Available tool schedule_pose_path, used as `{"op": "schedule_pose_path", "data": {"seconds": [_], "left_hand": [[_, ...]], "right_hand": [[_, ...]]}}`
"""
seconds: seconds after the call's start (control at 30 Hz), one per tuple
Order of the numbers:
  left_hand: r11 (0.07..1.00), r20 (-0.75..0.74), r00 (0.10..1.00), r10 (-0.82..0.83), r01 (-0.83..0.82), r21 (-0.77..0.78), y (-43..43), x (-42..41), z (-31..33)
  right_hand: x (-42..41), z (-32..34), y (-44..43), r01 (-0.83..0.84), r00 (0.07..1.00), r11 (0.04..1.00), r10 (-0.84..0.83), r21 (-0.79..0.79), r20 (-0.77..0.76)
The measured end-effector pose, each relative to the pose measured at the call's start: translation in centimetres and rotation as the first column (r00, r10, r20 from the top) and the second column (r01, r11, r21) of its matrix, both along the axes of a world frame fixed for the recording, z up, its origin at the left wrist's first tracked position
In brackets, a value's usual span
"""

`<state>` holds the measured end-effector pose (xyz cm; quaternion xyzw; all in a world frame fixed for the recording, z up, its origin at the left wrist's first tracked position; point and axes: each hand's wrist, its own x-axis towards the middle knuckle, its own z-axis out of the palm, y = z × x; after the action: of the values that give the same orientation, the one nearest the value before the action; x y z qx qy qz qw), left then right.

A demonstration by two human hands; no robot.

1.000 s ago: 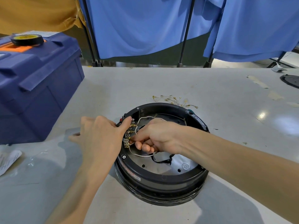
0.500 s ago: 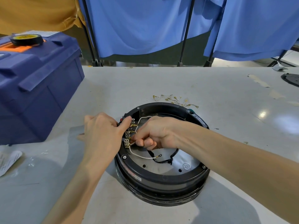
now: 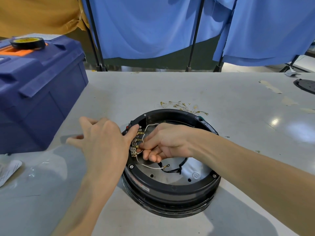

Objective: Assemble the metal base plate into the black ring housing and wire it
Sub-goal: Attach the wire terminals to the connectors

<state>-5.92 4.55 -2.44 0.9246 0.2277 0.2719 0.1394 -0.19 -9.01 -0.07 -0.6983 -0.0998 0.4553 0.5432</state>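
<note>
Black ring housing (image 3: 170, 186): lies flat on the grey table (image 3: 170, 89), mid-bench, with the metal base plate (image 3: 192, 169) already seated in its well.

Terminal strip (image 3: 135, 144): a row of tabs on the housing's inner left wall. Some upper tabs carry brass connectors.

White wire (image 3: 150, 125): a second ago its tail was hidden under the fist. It now lies in view on the plate, with its ring lug (image 3: 166, 166) free and unfastened.

Right hand (image 3: 163, 142): fingers curled, pinching the white wire at the strip's lower tabs. It has edged down the row since then.

Left hand (image 3: 104, 138): fingers splayed, holding nothing, thumb braced on the rim beside the strip. It was bunched tighter before.

Black wire (image 3: 177, 170): a loose loop on the plate.

Judgement: the plate fitting looks done. Wiring is under way, with one connector going on and the lug end yet to be fastened.
</note>
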Motion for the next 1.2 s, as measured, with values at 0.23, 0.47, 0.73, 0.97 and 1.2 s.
{"op": "schedule_pose_path", "data": {"seconds": [0.23, 0.47, 0.73, 0.97, 1.2], "left_hand": [[0.941, 0.021, 0.995, -0.098, 0.099, -0.323, 0.35, 0.47, 0.1], [0.931, 0.043, 0.994, -0.096, 0.105, -0.349, 0.13, 0.2, 0.44], [0.949, 0.013, 0.995, -0.098, 0.097, -0.299, 0.51, 0.19, 0.27], [0.93, 0.035, 0.992, -0.125, 0.129, -0.343, 0.61, 0.09, 0.1], [0.918, 0.097, 0.988, -0.118, 0.146, -0.369, 0.34, -0.1, 0.41]], "right_hand": [[-0.27, -0.25, 0.61, 0.052, 0.998, 0.999, -0.052, -0.009, 0.043], [-0.3, -0.34, 0.89, 0.074, 0.996, 0.997, -0.073, -0.018, 0.06], [-0.2, -0.02, 0.04, 0.007, 0.998, 0.999, -0.004, -0.05, 0.07], [-0.4, -0.39, 0.24, 0.037, 0.997, 0.999, -0.036, -0.008, 0.067], [-0.36, -0.66, 0.32, 0.047, 0.995, 0.999, -0.047, 0.001, 0.086]]}}
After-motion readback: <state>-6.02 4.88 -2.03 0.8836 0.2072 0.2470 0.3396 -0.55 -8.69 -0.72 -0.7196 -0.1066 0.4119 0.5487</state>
